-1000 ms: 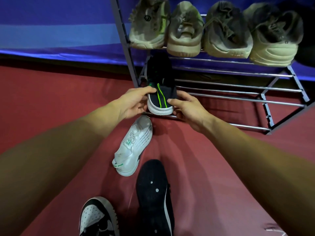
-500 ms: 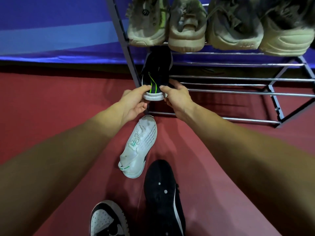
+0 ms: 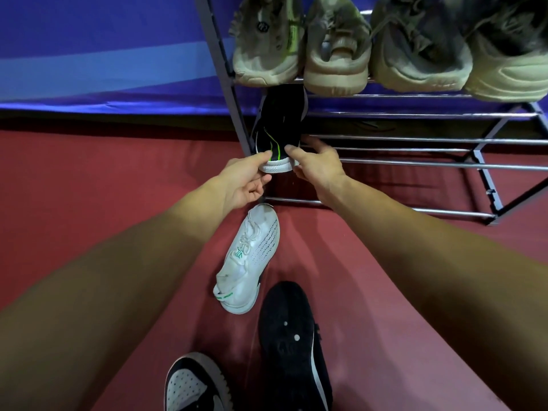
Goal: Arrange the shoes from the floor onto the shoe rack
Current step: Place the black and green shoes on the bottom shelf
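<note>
The black sneaker with green stripes [image 3: 277, 134] lies on the shoe rack [image 3: 415, 163], on its middle rails, heel at 6 o'clock. The left hand [image 3: 243, 182] pinches the heel at 8 o'clock. The right hand [image 3: 318, 164] has its thumb on the heel at 4 o'clock; its fingers are blurred, so I cannot tell whether it grips. No logo is readable. The rack post [image 3: 220, 54] stands just beside the sneaker at 9 o'clock, and worn beige sneakers [image 3: 267, 54] sit on the shelf at 12. At 6, on the red floor [image 3: 89, 179], are a white sneaker [image 3: 252, 259], an upturned black shoe [image 3: 289, 336] and a black-and-white sneaker [image 3: 189, 384].

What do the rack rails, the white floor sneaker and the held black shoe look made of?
The rack rails look like chromed metal tube: bright streak highlights. The white sneaker seems a matte knit or mesh upper with rows of perforations, rubbery sole. The black shoe looks matte fabric, with a ribbed white rubbery sole edge.
</note>
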### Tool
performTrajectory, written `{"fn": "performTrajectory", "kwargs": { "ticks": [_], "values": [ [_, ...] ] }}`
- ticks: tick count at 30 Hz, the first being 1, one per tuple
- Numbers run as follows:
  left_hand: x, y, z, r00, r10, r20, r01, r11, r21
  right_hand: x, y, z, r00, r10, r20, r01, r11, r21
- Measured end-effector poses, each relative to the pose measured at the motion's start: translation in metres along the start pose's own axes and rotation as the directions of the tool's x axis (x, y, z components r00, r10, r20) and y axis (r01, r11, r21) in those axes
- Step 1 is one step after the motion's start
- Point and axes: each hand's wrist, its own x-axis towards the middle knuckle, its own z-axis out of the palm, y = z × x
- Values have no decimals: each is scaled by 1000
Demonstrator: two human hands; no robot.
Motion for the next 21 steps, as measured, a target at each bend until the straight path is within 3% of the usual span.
{"fn": "performTrajectory", "kwargs": {
  "ticks": [6, 12, 16, 19, 21],
  "values": [
    [-12, -15, -3, 999, 52, 9, -52, 998, 29, -14, 6, -12, 999, -4, 47, 8, 996, -87],
    [-32, -65, -11, 997, -78, 24, 71, 973, 221, -50, 57, -35, 983, 168, 72, -136, 934, -330],
    [-48, -107, -18, 970, -240, 31, 194, 847, 495, -84, 117, -54, 925, 361, 115, -237, 789, -567],
    [-56, -141, -24, 950, -310, 40, 195, 687, 700, -115, 142, -62, 865, 472, 169, -199, 632, -749],
    [-61, -162, -25, 938, -345, 41, 187, 601, 777, -131, 149, -64, 843, 501, 193, -169, 589, -790]
  ]
}}
